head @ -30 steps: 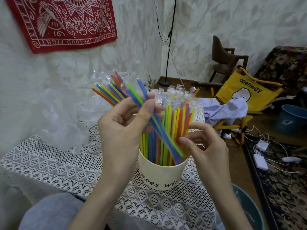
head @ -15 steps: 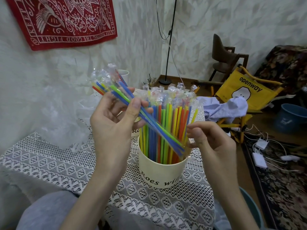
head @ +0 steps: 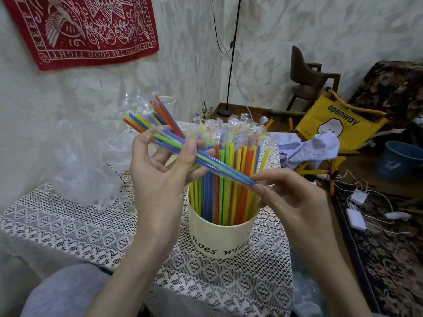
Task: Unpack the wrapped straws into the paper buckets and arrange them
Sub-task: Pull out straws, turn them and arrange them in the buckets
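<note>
1. A cream paper bucket (head: 220, 239) printed "Roes wil…" stands at centre frame on a lace tablecloth (head: 68, 223), packed with upright wrapped straws (head: 231, 179) in orange, yellow, green and blue.
2. Above its rim, the left hand (head: 160, 177) grips a slanted bundle of wrapped straws (head: 160, 131), thumb clamped over them.
3. The right hand (head: 290, 197) pinches the bundle's lower tip between thumb and forefinger.
4. A second white bucket (head: 167, 100) shows behind the bundle, mostly hidden.
5. Crumpled clear plastic (head: 84, 170) lies at left; a yellow "openway" chair (head: 332, 129) stands at right.
</note>
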